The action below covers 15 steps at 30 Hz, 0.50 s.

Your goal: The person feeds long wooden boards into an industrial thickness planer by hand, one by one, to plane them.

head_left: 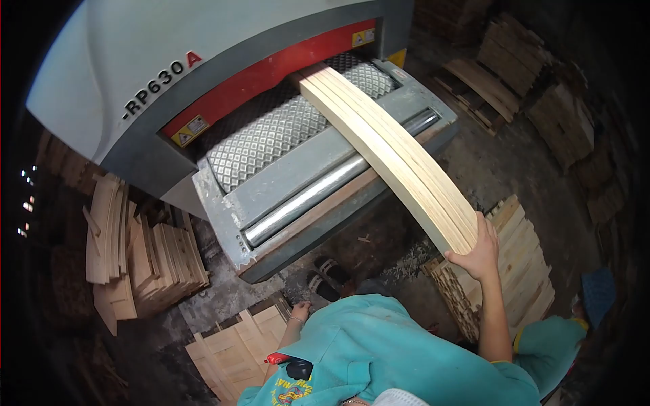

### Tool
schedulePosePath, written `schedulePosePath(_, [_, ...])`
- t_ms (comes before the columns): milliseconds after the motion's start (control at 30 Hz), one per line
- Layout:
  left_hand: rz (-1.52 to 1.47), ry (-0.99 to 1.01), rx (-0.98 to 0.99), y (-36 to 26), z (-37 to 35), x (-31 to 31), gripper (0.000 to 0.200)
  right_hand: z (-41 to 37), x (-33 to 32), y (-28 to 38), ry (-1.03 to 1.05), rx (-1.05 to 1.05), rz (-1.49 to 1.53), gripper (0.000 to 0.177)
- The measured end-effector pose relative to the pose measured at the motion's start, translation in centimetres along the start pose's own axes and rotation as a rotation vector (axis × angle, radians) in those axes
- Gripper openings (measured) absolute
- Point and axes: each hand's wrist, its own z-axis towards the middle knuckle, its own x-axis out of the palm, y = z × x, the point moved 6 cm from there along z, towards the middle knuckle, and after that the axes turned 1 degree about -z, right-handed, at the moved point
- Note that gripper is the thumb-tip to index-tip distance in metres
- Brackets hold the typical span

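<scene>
From the left, one machine shows two rollers – one textured, one smooth; your left hand hangs low, its grip too small to tell open or closed; the wooden strips cross both rollers, far end hidden inside the machine, exact count hard to make out – your right hand clasps their near end
</scene>
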Motion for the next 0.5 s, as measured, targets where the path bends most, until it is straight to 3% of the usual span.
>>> schedulePosePath(133, [-0.059, -0.061, 0.035, 0.6, -1.2, -0.3, 0.030, 0.7, 0.1, 1.1, 0.001, -0.003, -0.006, 0.106])
schedulePosePath(267, [-0.056, -0.073, -0.079, 2.4, -2.1, -0.3, 0.034, 1.3, 0.3, 2.0, -0.016, -0.042, 0.013, 0.104])
schedulePosePath(500, [-0.030, -0.273, -0.122, 5.9, -4.1, 0.8, 0.039, 2.0, 1.1, 3.8, -0.106, -0.105, 0.082, 0.101])
